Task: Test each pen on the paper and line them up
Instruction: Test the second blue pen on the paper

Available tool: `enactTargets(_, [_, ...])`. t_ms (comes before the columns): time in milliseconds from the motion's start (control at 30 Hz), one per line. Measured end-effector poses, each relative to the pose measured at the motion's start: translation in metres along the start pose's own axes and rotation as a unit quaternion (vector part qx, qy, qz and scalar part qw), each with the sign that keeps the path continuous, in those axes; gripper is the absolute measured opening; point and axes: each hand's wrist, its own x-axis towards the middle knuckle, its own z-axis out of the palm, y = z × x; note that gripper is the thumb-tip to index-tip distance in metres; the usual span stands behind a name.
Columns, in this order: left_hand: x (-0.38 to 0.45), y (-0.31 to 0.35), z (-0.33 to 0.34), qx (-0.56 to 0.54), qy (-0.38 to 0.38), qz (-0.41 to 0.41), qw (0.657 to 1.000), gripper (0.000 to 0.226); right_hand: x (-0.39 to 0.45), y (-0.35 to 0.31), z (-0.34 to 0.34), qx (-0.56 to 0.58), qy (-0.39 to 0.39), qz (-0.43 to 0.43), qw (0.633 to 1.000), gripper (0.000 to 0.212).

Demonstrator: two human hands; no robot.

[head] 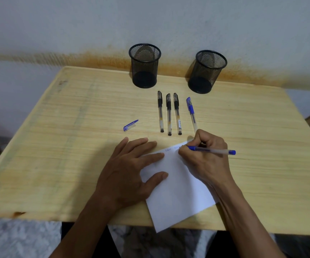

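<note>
Wooden table (57,146); blue pen (212,150) crosswise, tip leftward, in right hand (204,155); left hand (130,168) flat.

Evenly and softly lit from above, with faint shadows beside the mesh pen cups (144,66), no glare, wide-angle bowing of the table (57,146) edges, slight peripheral blur.

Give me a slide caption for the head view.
Right hand tests a blue pen on paper.
</note>
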Motion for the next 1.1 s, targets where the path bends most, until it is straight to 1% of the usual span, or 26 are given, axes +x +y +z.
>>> enactTargets(100, [0.000, 0.000, 0.000, 0.000, 0.001, 0.003, 1.000, 0.051, 0.000, 0.000, 0.000, 0.011, 0.007, 0.013, 1.000, 0.019])
enactTargets(333, [0.000, -0.001, 0.000, 0.001, 0.001, 0.004, 1.000, 0.050, 0.000, 0.000, 0.001, -0.012, 0.012, 0.004, 1.000, 0.021])
enactTargets(400, [0.000, -0.001, 0.001, 0.002, 0.001, 0.004, 1.000, 0.049, 0.000, -0.003, 0.001, 0.004, 0.016, 0.013, 1.000, 0.020])
enactTargets(433, [0.000, -0.001, 0.001, 0.003, 0.000, 0.005, 1.000, 0.049, 0.000, -0.004, -0.001, 0.025, 0.019, 0.025, 0.999, 0.019])
enactTargets(500, [0.000, -0.001, 0.001, 0.009, 0.001, 0.008, 1.000, 0.049, 0.003, -0.005, -0.007, 0.128, 0.023, 0.060, 0.990, 0.021])
enactTargets(567, [0.000, -0.001, 0.001, 0.009, 0.004, 0.009, 1.000, 0.050, 0.005, -0.006, -0.013, 0.262, 0.014, 0.077, 0.962, 0.027])
enactTargets(633, [0.002, -0.001, 0.001, 0.008, 0.010, 0.011, 1.000, 0.049, 0.006, -0.006, -0.016, 0.325, 0.019, 0.080, 0.942, 0.032])
enactTargets(800, [0.001, -0.003, 0.006, 0.011, 0.058, 0.035, 0.998, 0.045, 0.004, -0.010, -0.019, 0.360, 0.035, 0.105, 0.926, 0.035])
enactTargets(867, [0.000, -0.003, 0.006, 0.014, 0.059, 0.038, 0.997, 0.047, 0.003, -0.010, -0.021, 0.381, 0.036, 0.117, 0.916, 0.034])
enactTargets(1000, [0.000, 0.003, 0.002, 0.012, 0.025, -0.015, 1.000, 0.052, 0.000, -0.011, -0.027, 0.426, 0.039, 0.135, 0.894, 0.032])
enactTargets(1033, [0.000, 0.004, 0.000, -0.008, 0.032, -0.031, 0.999, 0.050, 0.000, -0.012, -0.028, 0.429, 0.039, 0.135, 0.892, 0.031])
enactTargets(1100, [0.002, 0.008, -0.003, -0.067, 0.092, -0.059, 0.992, 0.039, -0.002, -0.014, -0.030, 0.434, 0.037, 0.138, 0.890, 0.028])
